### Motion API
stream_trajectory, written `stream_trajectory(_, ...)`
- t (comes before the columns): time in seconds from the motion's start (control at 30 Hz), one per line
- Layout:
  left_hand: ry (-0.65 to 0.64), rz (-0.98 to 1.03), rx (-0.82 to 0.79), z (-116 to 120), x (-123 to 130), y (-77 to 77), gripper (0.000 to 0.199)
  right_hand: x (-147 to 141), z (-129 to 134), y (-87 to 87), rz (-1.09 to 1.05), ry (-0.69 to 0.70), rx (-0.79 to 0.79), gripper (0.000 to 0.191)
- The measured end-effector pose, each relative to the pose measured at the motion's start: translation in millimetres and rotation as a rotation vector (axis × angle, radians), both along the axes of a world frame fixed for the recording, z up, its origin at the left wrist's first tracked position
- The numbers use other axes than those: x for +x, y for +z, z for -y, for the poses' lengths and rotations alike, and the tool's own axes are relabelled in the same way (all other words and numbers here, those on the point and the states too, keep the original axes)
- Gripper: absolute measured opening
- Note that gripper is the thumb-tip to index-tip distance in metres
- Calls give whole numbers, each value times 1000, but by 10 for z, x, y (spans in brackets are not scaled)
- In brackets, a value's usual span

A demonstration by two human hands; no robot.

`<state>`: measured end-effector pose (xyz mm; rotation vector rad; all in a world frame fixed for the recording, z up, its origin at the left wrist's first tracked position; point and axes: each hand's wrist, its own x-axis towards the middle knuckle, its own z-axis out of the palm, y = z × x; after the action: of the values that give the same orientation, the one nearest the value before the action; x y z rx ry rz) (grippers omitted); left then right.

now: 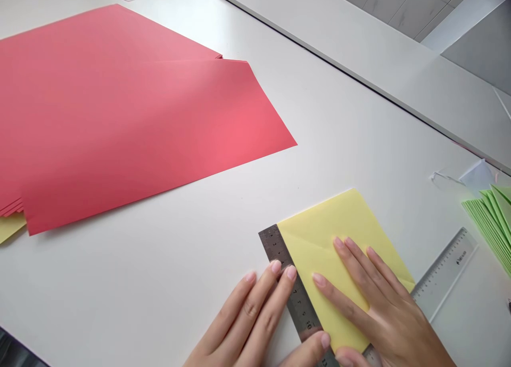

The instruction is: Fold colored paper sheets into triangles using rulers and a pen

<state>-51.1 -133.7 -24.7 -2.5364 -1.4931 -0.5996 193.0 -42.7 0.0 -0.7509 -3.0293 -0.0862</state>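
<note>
A yellow sheet of paper [339, 228], showing a faint crease, lies on the white table near the lower right. My right hand [375, 303] rests flat on it with its fingers spread. Along the sheet's left edge runs a dark metal ruler [301, 303] with numbers on it. My left hand [255, 324] presses on this ruler, its fingers stretched out and the thumb near the ruler's lower part. Part of the ruler is covered by my left fingers, and its lower end runs out of view.
Large red sheets [159, 127] are stacked at the left, with a yellow corner [10, 226] under them. A clear plastic ruler [447, 271] lies right of my right hand. Folded green papers [491, 223] sit at the right edge. A dark seam [343, 71] crosses behind.
</note>
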Motion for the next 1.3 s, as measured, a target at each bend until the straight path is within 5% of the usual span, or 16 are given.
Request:
stream_trajectory(0.97, -20, 58, -26, 0, 16, 13, 70, -20, -2, 1, -59, 0, -21, 69)
stream_trajectory(1.3, -111, 160, -230, -22, 8, 205, 58, -19, 23, 142, -34, -105, -199, 64)
